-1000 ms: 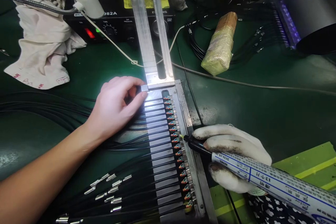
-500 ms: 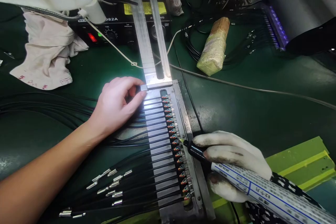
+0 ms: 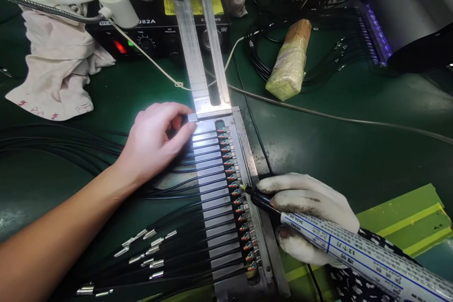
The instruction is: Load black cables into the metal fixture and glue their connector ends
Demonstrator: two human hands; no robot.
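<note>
My bare left hand point(image 3: 154, 134) pinches a small metal tab point(image 3: 192, 117) at the upper left corner of the metal fixture point(image 3: 208, 174). My right hand point(image 3: 313, 203), in a stained white glove, is wrapped round a labelled glue syringe point(image 3: 339, 243) with a black front end. The syringe's pale yellow-green tip point(image 3: 242, 188) is at the connectors near the middle of the row; whether it touches one I cannot tell. Several black cables point(image 3: 215, 220) lie side by side across the fixture. Their ends carry small metal connectors point(image 3: 244, 217) with orange and green wires showing.
A black dispenser box point(image 3: 155, 40) with a red-lit switch stands behind, a crumpled white cloth point(image 3: 58, 71) beside it. A wrapped block point(image 3: 288, 63) lies at back right, near a grey device with purple light point(image 3: 406, 19). Loose metal-ended cables point(image 3: 154, 250) lie at lower left.
The syringe and my gloved right hand have shifted slightly left, the tip staying near the middle connectors. My left hand keeps its pinch on the fixture's tab. The view has moved a little.
</note>
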